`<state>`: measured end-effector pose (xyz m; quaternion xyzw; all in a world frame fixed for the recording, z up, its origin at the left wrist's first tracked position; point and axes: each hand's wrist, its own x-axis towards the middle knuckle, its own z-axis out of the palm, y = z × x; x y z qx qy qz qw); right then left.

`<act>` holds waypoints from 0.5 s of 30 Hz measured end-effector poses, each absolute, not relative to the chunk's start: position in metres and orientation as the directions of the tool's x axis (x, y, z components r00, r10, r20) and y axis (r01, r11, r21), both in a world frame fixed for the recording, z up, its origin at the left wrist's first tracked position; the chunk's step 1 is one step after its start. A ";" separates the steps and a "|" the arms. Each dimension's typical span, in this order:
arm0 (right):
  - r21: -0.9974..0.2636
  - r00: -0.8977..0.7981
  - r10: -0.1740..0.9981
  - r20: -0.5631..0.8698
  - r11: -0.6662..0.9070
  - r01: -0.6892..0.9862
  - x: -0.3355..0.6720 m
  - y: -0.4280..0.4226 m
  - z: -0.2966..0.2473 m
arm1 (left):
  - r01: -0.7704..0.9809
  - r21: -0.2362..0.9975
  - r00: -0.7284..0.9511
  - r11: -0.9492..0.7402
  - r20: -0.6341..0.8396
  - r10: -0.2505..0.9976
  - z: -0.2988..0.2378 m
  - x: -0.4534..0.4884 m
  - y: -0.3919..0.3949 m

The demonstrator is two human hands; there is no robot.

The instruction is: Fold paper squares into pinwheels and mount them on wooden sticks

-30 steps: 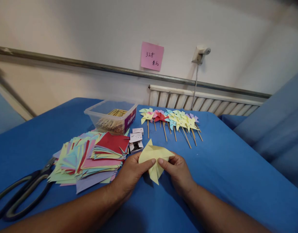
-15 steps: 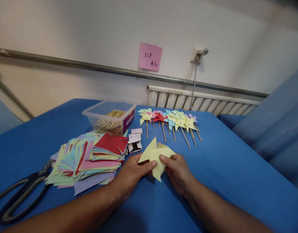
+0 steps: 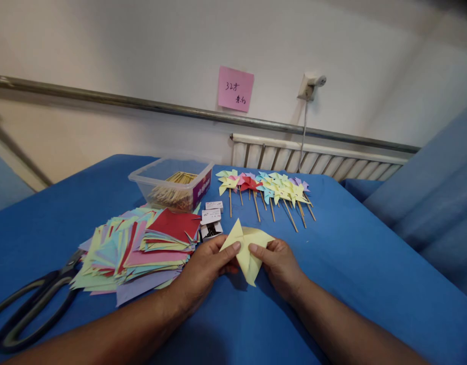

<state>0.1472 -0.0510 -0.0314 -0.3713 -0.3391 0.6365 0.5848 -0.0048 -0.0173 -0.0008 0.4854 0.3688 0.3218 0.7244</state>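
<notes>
A pale yellow sheet of paper [image 3: 247,248], cut and partly folded into a pinwheel shape, is held up above the blue table. My left hand [image 3: 210,261] pinches its left side, with the thumb on top near the middle. On the opposite side my right hand [image 3: 279,261] grips it, thumb also pressed on the face. The fingers behind the paper are mostly hidden. Left of my hands lies a pile of coloured paper squares [image 3: 130,253], with red, lilac, green and yellow sheets. Several small white boxes [image 3: 211,217] stand beside the pile; the nearest one shows dark contents.
Finished paper pinwheels [image 3: 279,187] on sticks lie at the back of the table. A clear plastic tub [image 3: 142,178] holds many thin wooden sticks. Black-handled scissors [image 3: 43,299] rest at the left. A metal rail [image 3: 150,104] and a radiator [image 3: 271,156] run along the wall.
The yellow paper has turned and folded a little between my hands, its upper left point shifting left and down. My left fingers have curled further underneath. Everything else lies as before.
</notes>
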 end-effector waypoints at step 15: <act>-0.720 0.087 0.828 0.554 0.425 0.548 0.141 -0.072 -0.015 | -0.310 0.863 0.390 0.399 -0.267 0.881 -0.008 -0.002 -0.016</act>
